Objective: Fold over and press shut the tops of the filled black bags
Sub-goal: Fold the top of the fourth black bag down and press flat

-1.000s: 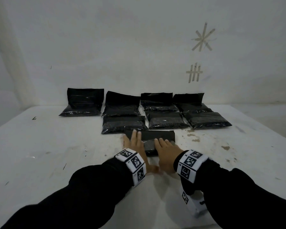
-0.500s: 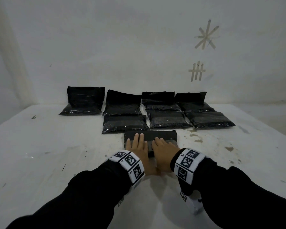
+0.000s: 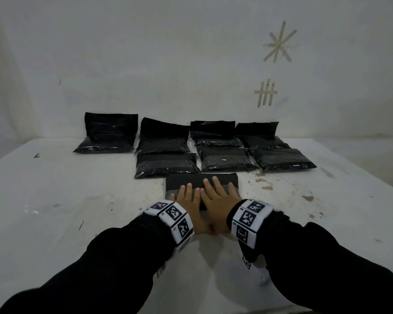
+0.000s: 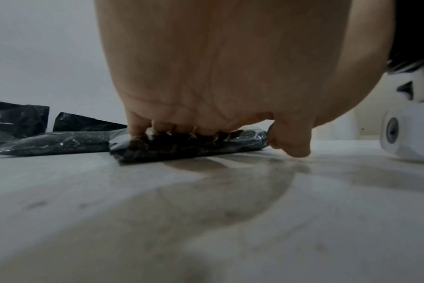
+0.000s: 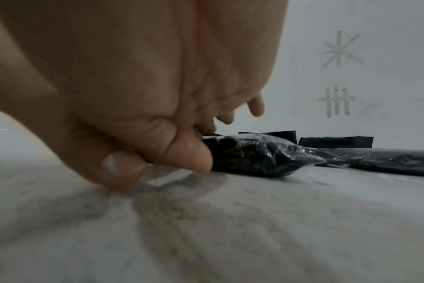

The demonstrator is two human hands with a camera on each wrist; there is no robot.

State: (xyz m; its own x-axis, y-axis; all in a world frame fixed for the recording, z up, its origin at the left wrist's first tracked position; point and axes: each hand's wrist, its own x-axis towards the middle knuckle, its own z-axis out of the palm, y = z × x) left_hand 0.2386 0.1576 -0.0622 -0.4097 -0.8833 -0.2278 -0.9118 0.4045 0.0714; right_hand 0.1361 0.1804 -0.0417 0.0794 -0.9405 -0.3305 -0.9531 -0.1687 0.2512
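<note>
- Both hands lie side by side, palms down, on the nearest bag [image 3: 222, 181], which sits flat on the white desk [image 3: 77, 200] just in front of the other bags.
- The left hand [image 3: 188, 200] has its fingers [image 3: 188, 189] straight and released, pressing the bag's top face; nothing is clutched.
- The right hand [image 3: 218, 198] does the same, its fingers [image 3: 216, 184] spread flat and reaching a little further over the dark folded band.
- From the left wrist view, the fingertips [image 4: 162, 128] dent the plastic of the bag [image 4: 242, 139] while the thumb tip comes down to the desk [image 4: 206, 210] beside it.
- I judge this to be the pressing step: the top looks already folded over, and the hands are flattening it.
- Next would call for firm, even pressure along the whole fold, out to both ends, then lifting off without dragging the flap open.
- Three bags in the middle row [image 3: 166, 165] lie flat with a band across them; four at the back [image 3: 110, 132] have tops standing against the wall, so they seem not yet folded.
- Hard to tell: whether the fold has truly sealed, since the hands cover its middle and the black plastic swallows detail in the dim light.
- The right wrist view shows the bag's end [image 5: 266, 155], but the palm blocks the fold itself.
- Tape marks [image 3: 279, 44] are stuck on the wall.
</note>
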